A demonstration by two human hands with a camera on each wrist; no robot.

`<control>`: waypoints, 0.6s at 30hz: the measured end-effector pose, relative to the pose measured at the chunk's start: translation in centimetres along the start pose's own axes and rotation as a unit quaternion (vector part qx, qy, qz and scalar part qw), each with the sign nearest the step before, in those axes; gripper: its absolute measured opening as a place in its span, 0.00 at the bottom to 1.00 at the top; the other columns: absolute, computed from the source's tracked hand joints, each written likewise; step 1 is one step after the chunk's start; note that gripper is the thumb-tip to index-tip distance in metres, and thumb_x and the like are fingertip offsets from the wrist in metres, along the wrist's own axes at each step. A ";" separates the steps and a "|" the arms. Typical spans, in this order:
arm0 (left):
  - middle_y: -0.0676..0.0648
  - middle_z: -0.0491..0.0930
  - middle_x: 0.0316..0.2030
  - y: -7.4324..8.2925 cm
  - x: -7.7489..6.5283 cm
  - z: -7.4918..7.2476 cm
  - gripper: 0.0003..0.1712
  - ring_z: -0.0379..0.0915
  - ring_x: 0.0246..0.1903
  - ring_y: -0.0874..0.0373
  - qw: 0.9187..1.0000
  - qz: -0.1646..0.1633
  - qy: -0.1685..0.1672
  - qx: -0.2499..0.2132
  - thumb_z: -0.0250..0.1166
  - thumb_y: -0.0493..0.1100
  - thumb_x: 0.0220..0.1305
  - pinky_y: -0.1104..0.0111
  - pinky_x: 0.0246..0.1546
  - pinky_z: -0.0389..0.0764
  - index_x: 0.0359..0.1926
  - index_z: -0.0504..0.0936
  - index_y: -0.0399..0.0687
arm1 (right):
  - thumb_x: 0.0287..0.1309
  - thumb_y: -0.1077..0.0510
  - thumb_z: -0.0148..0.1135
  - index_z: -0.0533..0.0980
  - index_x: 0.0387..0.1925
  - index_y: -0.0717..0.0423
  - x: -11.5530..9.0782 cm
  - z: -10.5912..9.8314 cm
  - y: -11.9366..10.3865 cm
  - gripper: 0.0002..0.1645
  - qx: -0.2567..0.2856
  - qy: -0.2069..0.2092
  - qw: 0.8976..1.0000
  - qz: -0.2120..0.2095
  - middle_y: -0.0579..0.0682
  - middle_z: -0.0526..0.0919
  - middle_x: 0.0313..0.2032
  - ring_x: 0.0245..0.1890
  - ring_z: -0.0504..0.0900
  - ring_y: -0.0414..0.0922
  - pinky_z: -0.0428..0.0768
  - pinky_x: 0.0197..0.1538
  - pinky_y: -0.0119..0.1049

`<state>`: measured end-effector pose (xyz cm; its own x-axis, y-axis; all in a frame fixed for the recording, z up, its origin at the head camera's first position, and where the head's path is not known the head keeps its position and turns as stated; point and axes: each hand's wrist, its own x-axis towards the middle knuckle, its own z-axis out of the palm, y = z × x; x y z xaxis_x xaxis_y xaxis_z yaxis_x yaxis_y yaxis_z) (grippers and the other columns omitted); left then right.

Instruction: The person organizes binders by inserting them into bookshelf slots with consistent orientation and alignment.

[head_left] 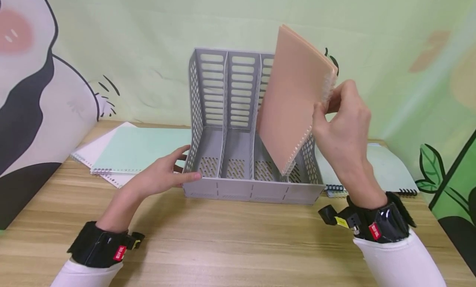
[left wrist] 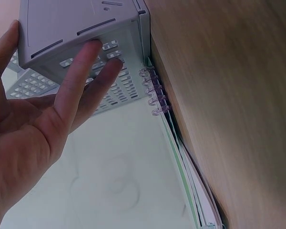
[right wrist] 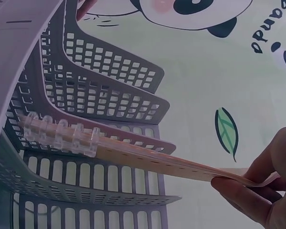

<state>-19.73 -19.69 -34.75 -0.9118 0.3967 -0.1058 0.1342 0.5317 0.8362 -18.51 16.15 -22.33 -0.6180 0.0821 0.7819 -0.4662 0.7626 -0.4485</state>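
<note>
I wear black straps (head_left: 89, 246) on both wrists, the right one glossy. Each strap bears a red tag (head_left: 120, 252) with pale lettering, and at its side a small, yellow-marked black camera (head_left: 328, 215). My white sleeves (head_left: 403, 262) end at the straps.

We had bright, even light in the head view, with soft shadows on the bench (head_left: 230, 237) and a glare streak on the backdrop (head_left: 427, 76) above the bench's back right corner. Our wrist views were dimmer, purplish, the left grip (left wrist: 35, 126) shaded.
</note>
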 end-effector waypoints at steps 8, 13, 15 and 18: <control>0.34 0.59 0.67 0.0 0.1 0.0 0.56 0.71 0.57 0.40 1.000 0.004 -0.001 0.006 0.69 0.56 0.62 0.64 0.39 0.81 0.78 0.44 0.44 | 0.54 0.73 0.57 0.69 0.30 0.67 0.1 0.9 0.3 0.06 0.006 -0.015 1.000 -0.007 0.54 0.76 0.27 0.28 0.77 0.47 0.66 0.33 0.25; 0.33 0.58 0.67 0.0 0.1 0.0 0.56 0.71 0.57 0.40 1.000 0.001 -0.004 0.005 0.69 0.56 0.62 0.63 0.40 0.81 0.77 0.44 0.43 | 0.53 0.74 0.56 0.68 0.28 0.65 0.1 1.4 0.5 0.06 0.006 -0.027 1.000 -0.008 0.53 0.76 0.25 0.25 0.73 0.46 0.65 0.29 0.26; 0.33 0.58 0.67 0.1 0.0 0.1 0.56 0.71 0.57 0.40 1.000 0.000 -0.004 0.003 0.69 0.56 0.63 0.63 0.40 0.81 0.78 0.44 0.43 | 0.53 0.74 0.55 0.68 0.27 0.64 0.2 1.5 0.5 0.06 0.008 -0.032 0.999 -0.007 0.52 0.75 0.24 0.23 0.72 0.44 0.65 0.28 0.26; 0.34 0.58 0.67 0.1 0.0 0.1 0.56 0.71 0.56 0.40 1.000 0.000 -0.004 0.001 0.69 0.56 0.63 0.63 0.39 0.81 0.78 0.44 0.44 | 0.54 0.73 0.55 0.68 0.26 0.62 0.1 1.9 0.5 0.07 0.008 -0.043 0.999 -0.003 0.51 0.75 0.23 0.22 0.71 0.43 0.65 0.26 0.27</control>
<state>-19.71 -19.61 -34.73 -0.9082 0.4039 -0.1098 0.1362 0.5333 0.8349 -20.03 15.35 -23.26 -0.6677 0.0215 0.7441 -0.4788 0.7530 -0.4514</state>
